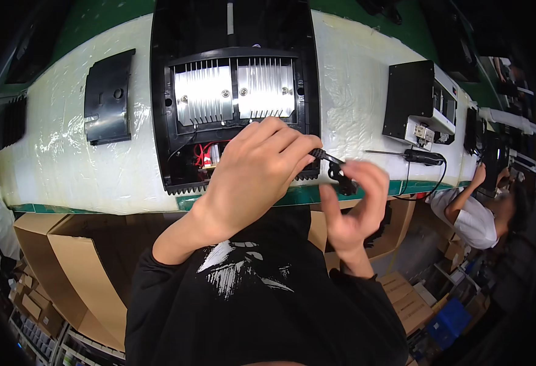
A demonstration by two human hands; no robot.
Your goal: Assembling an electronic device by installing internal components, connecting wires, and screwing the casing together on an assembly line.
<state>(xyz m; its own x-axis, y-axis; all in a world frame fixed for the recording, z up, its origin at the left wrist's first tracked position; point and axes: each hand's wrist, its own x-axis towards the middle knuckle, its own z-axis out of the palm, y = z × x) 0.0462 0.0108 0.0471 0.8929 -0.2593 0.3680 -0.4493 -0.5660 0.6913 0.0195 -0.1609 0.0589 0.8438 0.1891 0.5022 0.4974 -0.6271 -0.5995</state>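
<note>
Pinched between the fingertips of my left hand [255, 161] is a black cable [320, 154], near its ribbed sleeve. My left hand is over the front of a black housing [161, 137] and hides part of it. From the pinch, the cable runs right to a dark looped or bundled end [342, 180], too blurred to make out. My right hand [360, 204] is around that end, its thumb and fingers apart and slightly smeared. Two finned silver heat sinks [204, 91] are screwed into the housing. Red wires [204, 152] show in the opening below them.
A curved black cover [109, 97] lies left of the housing on the film-wrapped table [48, 152]. To the right stand a black-and-silver box device [411, 100] and a corded black-handled tool [423, 157]. Open cartons [79, 262] are below the front edge. Another person [472, 213] works far right.
</note>
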